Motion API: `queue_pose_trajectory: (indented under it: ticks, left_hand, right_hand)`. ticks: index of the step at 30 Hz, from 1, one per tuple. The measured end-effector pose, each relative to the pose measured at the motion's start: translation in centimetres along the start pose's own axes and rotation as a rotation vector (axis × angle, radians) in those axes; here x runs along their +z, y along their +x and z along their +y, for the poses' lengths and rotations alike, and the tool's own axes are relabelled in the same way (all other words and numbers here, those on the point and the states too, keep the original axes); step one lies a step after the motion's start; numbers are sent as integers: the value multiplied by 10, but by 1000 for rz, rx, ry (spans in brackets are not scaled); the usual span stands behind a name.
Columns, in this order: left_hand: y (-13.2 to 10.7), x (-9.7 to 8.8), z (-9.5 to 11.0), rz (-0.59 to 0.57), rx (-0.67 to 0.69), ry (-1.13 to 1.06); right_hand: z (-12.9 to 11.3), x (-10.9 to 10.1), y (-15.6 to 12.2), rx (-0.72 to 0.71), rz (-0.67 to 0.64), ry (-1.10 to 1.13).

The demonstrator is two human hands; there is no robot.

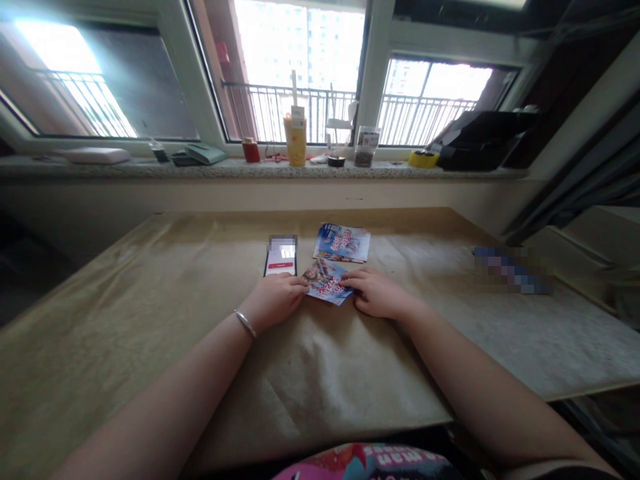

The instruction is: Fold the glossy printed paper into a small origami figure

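Note:
Between my hands is a blue printed leaflet with red-and-white lettering, flat or nearly flat on the table and turned at an angle. My left hand, a silver bangle at its wrist, grips the leaflet's left edge with fingers curled together. On the other side, my right hand has its fingertips on the leaflet's right part, with the thumb near the lower edge. Just behind lies a small, uneven stack of similar leaflets. A phone with a lit screen lies beyond my left hand, which hides its lower end.
A tan cover spreads over the table. At the right lies a blurred bluish flat item. Along the windowsill stand a cup of orange drink, a red jar, a clear container and yellow tape.

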State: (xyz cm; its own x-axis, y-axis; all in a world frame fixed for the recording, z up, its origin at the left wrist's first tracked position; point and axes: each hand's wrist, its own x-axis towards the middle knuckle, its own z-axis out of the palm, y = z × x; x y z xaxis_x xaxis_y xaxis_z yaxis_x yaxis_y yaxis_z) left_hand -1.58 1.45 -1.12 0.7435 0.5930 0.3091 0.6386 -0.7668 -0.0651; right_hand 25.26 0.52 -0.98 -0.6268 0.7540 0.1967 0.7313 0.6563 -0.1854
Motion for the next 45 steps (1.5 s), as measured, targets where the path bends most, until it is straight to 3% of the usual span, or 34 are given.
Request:
queue_pose_trajectory:
  ticks: [6, 13, 19, 25, 31, 38, 45]
  left_hand:
    - [0, -6, 1, -57, -53, -28]
    - [2, -6, 5, -78, -222, 12]
    - [7, -3, 11, -30, -381, -42]
    - [10, -2, 16, 1, -220, 94]
    - [10, 6, 12, 4, 129, 15]
    - [11, 7, 15, -25, 127, 15]
    - [11, -5, 14, -98, 124, 15]
  right_hand:
    - [-3, -5, 0, 52, 16, 28]
    - [-8, -2, 3, 312, -3, 89]
    - [-11, 14, 9, 460, 127, 154]
    - [-13, 19, 10, 248, 314, 50]
    - [-13, 20, 12, -54, 175, 10]
    - [-16, 12, 12, -137, 84, -33]
    - [-20, 1, 9, -120, 47, -78]
